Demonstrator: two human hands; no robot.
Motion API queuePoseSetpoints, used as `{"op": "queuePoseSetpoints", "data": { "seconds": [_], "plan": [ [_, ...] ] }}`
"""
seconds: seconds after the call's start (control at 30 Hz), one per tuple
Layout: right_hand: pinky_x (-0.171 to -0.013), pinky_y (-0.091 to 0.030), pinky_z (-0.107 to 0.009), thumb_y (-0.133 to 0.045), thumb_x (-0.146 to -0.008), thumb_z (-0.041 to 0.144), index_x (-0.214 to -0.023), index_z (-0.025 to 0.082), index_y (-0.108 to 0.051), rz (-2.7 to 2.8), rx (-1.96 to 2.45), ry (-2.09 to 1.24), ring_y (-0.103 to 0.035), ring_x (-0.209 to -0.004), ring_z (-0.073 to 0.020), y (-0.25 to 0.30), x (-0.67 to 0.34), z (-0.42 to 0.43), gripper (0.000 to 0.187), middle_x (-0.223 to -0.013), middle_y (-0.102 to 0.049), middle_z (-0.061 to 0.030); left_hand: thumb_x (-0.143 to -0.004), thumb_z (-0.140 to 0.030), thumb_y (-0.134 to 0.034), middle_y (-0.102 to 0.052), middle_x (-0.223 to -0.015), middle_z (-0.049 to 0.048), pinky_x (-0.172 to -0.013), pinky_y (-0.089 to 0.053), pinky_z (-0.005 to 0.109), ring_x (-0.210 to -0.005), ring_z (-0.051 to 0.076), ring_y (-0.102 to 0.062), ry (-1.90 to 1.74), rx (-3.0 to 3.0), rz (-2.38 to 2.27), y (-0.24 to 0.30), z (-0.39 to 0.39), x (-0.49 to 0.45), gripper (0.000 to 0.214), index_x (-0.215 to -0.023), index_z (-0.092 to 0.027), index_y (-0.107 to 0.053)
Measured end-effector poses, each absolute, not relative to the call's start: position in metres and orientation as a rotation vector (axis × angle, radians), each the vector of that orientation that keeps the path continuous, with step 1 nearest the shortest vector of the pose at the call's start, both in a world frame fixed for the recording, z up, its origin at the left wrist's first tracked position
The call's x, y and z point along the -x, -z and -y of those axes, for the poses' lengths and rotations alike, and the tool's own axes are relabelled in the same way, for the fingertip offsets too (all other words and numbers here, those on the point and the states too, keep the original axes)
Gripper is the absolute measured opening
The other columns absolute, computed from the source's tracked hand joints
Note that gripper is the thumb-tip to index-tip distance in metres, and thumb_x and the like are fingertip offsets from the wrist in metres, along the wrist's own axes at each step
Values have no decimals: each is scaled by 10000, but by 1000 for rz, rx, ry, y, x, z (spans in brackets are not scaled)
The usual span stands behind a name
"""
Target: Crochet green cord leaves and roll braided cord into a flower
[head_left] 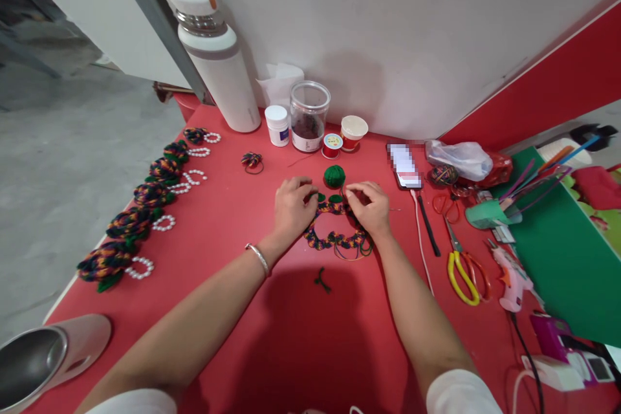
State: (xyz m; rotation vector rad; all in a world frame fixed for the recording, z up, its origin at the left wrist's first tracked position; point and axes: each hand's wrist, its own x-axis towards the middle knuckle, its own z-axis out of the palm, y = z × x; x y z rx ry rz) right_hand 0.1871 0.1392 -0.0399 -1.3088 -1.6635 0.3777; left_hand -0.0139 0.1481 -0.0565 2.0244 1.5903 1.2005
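My left hand point(292, 207) and my right hand point(369, 207) rest on the red table point(291, 336), both pinching the top of a ring of multicoloured braided cord point(334, 240). Fingers of each hand are curled closed on the cord, with small green yarn pieces point(334, 198) between them. A green yarn ball point(334, 175) sits just beyond my fingers. A scrap of green yarn point(322, 279) lies near my wrists.
Several finished cord flowers with pearl rings point(130, 223) line the left edge. A white flask point(218, 58), jar point(309, 115), cups and a red thread spool point(332, 145) stand at the back. Phone point(404, 165), yellow scissors point(460, 272), glue gun point(509, 275) lie right; steel cup point(43, 356) near left.
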Motion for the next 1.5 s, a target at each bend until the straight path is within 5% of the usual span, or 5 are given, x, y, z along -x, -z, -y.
{"op": "queuePoseSetpoints", "data": {
  "seconds": [0.27, 0.57, 0.97, 1.23, 1.5],
  "plan": [
    [-719, -461, -345, -720, -833, 279, -1018, 252, -783, 2028, 1495, -200, -590, -789, -218, 41, -178, -136, 197, -795, -683, -41, -865, -255, -633, -689, -1173, 112, -927, -473, 453, -1073, 288, -605, -1173, -2096, -1512, 52, -145, 12, 153, -939, -211, -760],
    [-691, -454, -344, -716, -835, 310, -1028, 261, -787, 2049, 1489, -114, -589, -788, -226, 43, -176, -136, 211, -796, -695, -44, -750, -224, -688, -658, -1258, 115, -940, -459, 481, -1116, 326, -596, -1061, -2178, -1510, 51, -143, 11, 254, -995, -228, -754],
    [-773, -503, -346, -579, -919, 272, -1055, 250, -755, 1847, 1311, -195, -618, -782, -204, 40, -171, -130, 223, -813, -675, -45, -711, -62, -497, -684, -1098, 106, -914, -548, 384, -1028, 241, -659, -1303, -1765, -1472, 53, -152, 24, 295, -834, -171, -742],
    [-692, -423, -357, -552, -964, 314, -1151, 234, -759, 2232, 1255, -49, -520, -822, -221, 30, -160, -125, 290, -850, -669, -63, -795, -190, -624, -669, -1157, 111, -966, -528, 416, -1089, 258, -638, -1232, -1957, -1425, 53, -156, 32, 138, -834, -182, -757],
    [-679, -366, -370, -499, -1005, 312, -909, 197, -795, 2416, 1249, 51, -452, -824, -221, 28, -158, -126, 332, -788, -599, -75, -801, -159, -645, -684, -1154, 104, -962, -537, 454, -1091, 275, -632, -1173, -2024, -1552, 63, -159, 30, 109, -758, -185, -742]
  ]
}}
